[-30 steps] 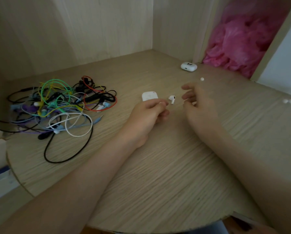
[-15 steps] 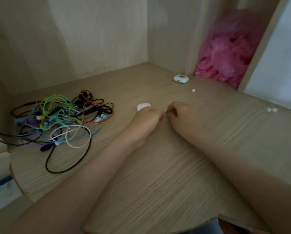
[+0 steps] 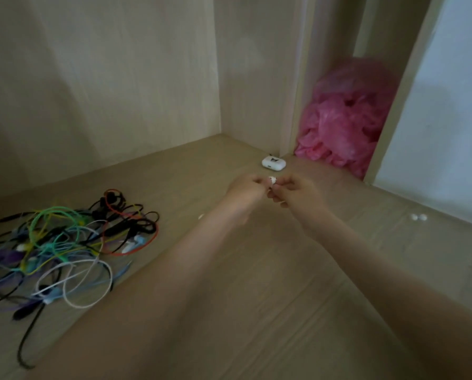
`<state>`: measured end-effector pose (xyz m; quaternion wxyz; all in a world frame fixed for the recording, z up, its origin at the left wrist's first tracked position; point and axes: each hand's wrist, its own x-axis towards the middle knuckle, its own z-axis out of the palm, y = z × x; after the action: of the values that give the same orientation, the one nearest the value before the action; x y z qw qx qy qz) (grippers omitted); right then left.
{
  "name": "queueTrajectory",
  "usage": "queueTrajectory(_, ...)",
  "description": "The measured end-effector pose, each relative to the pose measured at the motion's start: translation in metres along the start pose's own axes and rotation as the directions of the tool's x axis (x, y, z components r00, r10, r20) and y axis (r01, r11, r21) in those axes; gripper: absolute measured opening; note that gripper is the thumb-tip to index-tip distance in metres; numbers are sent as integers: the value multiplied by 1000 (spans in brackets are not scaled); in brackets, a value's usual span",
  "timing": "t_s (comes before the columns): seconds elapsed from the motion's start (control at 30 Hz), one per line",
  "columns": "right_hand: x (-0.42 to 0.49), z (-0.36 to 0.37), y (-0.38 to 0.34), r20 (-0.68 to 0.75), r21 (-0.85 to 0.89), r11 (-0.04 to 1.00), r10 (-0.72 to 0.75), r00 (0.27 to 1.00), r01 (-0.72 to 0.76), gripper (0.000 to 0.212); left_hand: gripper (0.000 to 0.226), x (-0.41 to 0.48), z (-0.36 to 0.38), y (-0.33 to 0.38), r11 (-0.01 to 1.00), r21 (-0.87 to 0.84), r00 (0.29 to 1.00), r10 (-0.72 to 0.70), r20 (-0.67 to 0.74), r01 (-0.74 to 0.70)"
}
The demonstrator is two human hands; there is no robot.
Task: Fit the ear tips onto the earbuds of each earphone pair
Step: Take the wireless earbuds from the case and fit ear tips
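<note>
My left hand (image 3: 244,192) and my right hand (image 3: 296,192) meet fingertip to fingertip above the desk. Between them is a small white earbud (image 3: 272,180). My right hand grips the earbud's body, and my left hand pinches a small white ear tip at the earbud's head. Blur hides where the tip ends and the bud begins. Two loose white ear tips (image 3: 418,216) lie on the desk to the right. A white charging case (image 3: 273,162) sits at the back near the corner. Another white case (image 3: 201,216) peeks out from behind my left forearm.
A tangle of coloured wired earphones (image 3: 70,242) covers the left of the wooden desk (image 3: 256,297). Wooden walls close the back and left. A crumpled pink plastic bag (image 3: 344,127) fills the gap at the back right, beside a white panel.
My right hand picked the earbud up from the desk, and both hands rose with it and moved towards the back. The view tilted upward.
</note>
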<state>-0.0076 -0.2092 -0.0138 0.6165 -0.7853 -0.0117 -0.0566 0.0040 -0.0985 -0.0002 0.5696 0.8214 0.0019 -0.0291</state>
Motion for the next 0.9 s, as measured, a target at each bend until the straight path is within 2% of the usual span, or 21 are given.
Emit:
queueTrajectory(0.03,4,-3,2,11,-68,998,-8,1000,8,6,21,4,1,-1,1000,7,1000,-8,-29,9)
queueTrajectory(0.13,34,-16,17,-20,-396,916,-70,997,56,23,20,26,8,-2,999,16,996,-28,-87,29)
queueTrajectory(0.23,60,-23,38,-27,-764,644,-81,996,32,35,20,41,10,-6,999,-13,991,-46,-127,45)
queueTrajectory(0.3,69,-24,47,-19,-853,522,-68,998,19,36,17,46,11,-9,998,-36,989,-60,-136,56)
queueTrajectory(0.37,75,-23,50,-13,-873,485,-131,991,53,29,18,50,11,-11,996,-37,986,-83,-146,79)
queueTrajectory(0.43,79,-20,50,-31,-858,509,-182,983,68,22,24,53,12,-14,996,-28,983,-87,-160,83)
queueTrajectory(0.53,76,-15,47,-94,-761,648,-160,983,33,27,28,54,13,-16,997,2,985,-73,-156,74)
queueTrajectory(0.6,70,-9,42,-114,-677,736,-126,985,16,30,25,52,13,-15,997,11,988,-79,-131,81)
queueTrajectory(0.7,63,0,35,-130,-533,846,-68,989,-12,22,11,47,12,-14,997,20,993,-78,-84,80)
queueTrajectory(0.8,51,7,33,-115,-505,863,-73,991,5,18,16,36,10,-10,994,25,994,-106,-39,107)
queueTrajectory(0.9,38,11,27,-139,-454,891,-58,989,-12,15,9,19,4,-6,989,16,989,-147,-6,147)
